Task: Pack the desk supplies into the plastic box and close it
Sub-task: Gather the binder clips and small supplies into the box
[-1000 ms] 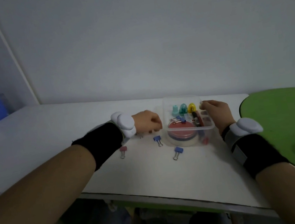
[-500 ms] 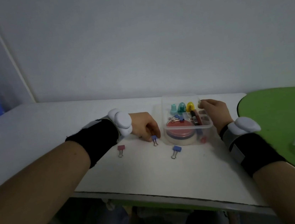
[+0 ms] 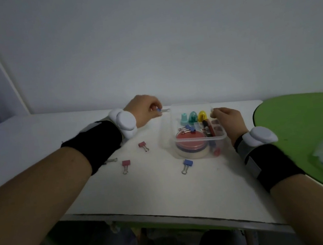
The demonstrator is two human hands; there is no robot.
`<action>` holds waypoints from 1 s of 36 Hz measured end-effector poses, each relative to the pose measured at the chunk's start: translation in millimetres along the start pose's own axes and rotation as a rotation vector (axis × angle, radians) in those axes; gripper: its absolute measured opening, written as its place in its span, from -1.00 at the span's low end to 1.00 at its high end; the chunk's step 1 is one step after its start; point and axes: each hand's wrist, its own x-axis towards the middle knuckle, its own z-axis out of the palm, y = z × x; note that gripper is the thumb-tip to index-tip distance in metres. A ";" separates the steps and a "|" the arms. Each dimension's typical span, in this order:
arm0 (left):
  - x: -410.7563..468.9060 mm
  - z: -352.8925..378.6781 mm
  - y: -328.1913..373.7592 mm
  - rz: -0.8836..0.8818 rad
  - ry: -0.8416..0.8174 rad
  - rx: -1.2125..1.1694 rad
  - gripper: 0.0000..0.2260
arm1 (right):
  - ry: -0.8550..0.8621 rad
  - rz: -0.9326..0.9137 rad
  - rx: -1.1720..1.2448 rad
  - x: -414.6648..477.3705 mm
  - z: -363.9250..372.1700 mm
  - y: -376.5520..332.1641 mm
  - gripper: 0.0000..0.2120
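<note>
three clips (image 3: 125,164) lie loose; left fingers (image 3: 153,108) pinch fourth clip (image 3: 161,110), right fingers (image 3: 216,112) grip box (image 3: 199,139).

My left hand (image 3: 145,110), at the centre of the frame, pinches a blue binder clip (image 3: 160,110) between thumb and fingertips, off the table, just left of the far corner of the plastic box (image 3: 199,140). My right hand (image 3: 228,119) curls round the box's right rim. Inside lie a red round tin (image 3: 191,139), two small blue clips (image 3: 190,128), a dark pen (image 3: 207,130) and three coloured caps (image 3: 193,117). On the white table (image 3: 164,189), lower left of the box, lie an upper pink clip (image 3: 143,144), a lower pink clip (image 3: 125,163) and a loose blue clip (image 3: 187,163).
</note>
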 end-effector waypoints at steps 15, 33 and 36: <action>19.2 29.5 57.8 0.145 -0.181 0.111 -0.69 | -0.014 0.002 0.015 1.2 0.9 -1.2 -0.80; 11.1 28.6 56.3 0.070 -0.051 -0.087 -0.86 | -0.009 -0.026 0.000 1.3 0.9 -0.3 -0.81; -4.0 20.6 59.5 0.141 -0.036 -0.143 -0.90 | -0.014 -0.010 0.013 -0.4 2.2 -1.1 -0.81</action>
